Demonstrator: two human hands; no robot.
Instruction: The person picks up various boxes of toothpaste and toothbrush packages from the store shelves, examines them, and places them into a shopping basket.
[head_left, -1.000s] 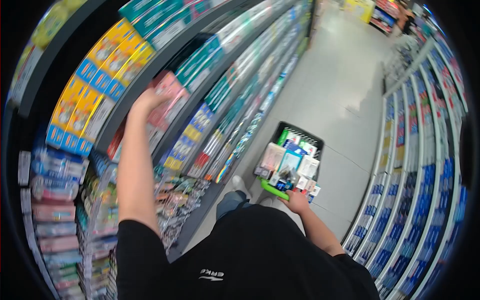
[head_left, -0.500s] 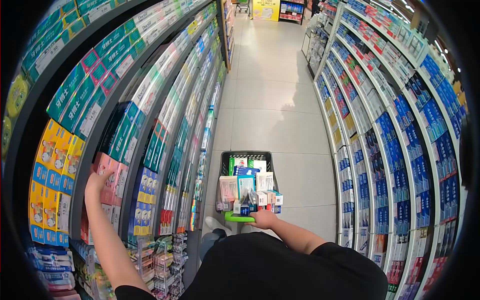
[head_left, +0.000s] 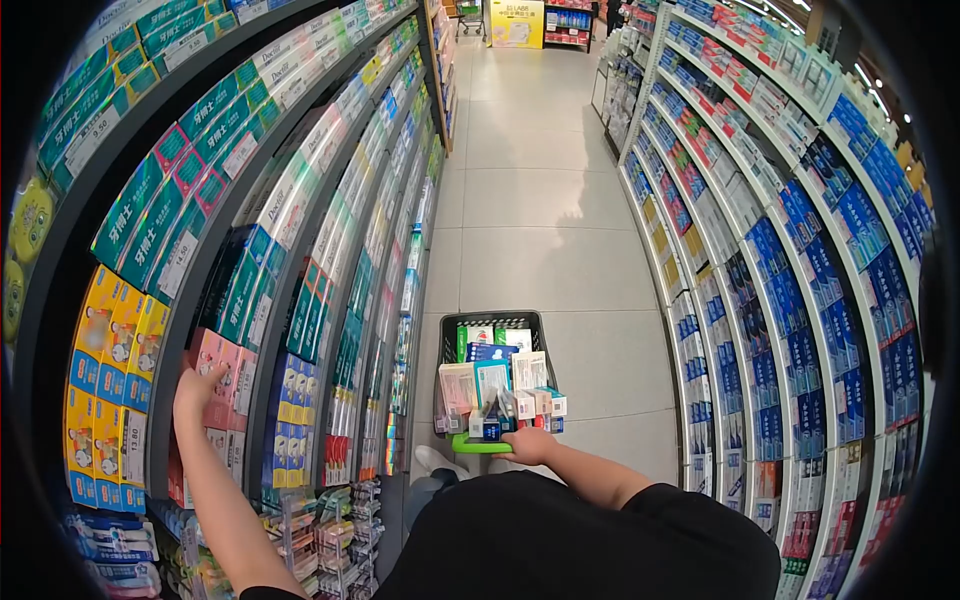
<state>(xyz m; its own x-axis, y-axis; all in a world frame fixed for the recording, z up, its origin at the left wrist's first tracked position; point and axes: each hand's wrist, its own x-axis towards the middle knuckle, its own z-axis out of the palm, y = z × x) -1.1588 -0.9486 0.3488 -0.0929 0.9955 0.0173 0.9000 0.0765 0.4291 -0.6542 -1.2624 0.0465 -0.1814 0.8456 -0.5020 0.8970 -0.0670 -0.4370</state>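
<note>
At the left shelf, my left hand (head_left: 197, 392) is on a pink box (head_left: 228, 366) in a stack of pink boxes. The thumb lies across the box's face, and the other fingers curl out of sight at its left side. My right hand (head_left: 531, 446) is closed round the green handle (head_left: 481, 444) of a shopping cart. In front of that handle, a black basket (head_left: 447, 340) holds several boxed goods, among them a white and teal box (head_left: 492, 384) and a blue box (head_left: 492, 352).
Yellow boxes (head_left: 107, 385) stand left of my left hand, with teal cartons (head_left: 240, 290) beyond it. Clear hanging packs (head_left: 335, 535) jut out low on the left. Blue boxes (head_left: 805, 330) fill the right shelf. The tiled aisle (head_left: 530, 220) runs ahead to a yellow display (head_left: 516, 24).
The view has tilted slightly, so the shelves and the cart sit a little lower. Both hands keep the same holds.
</note>
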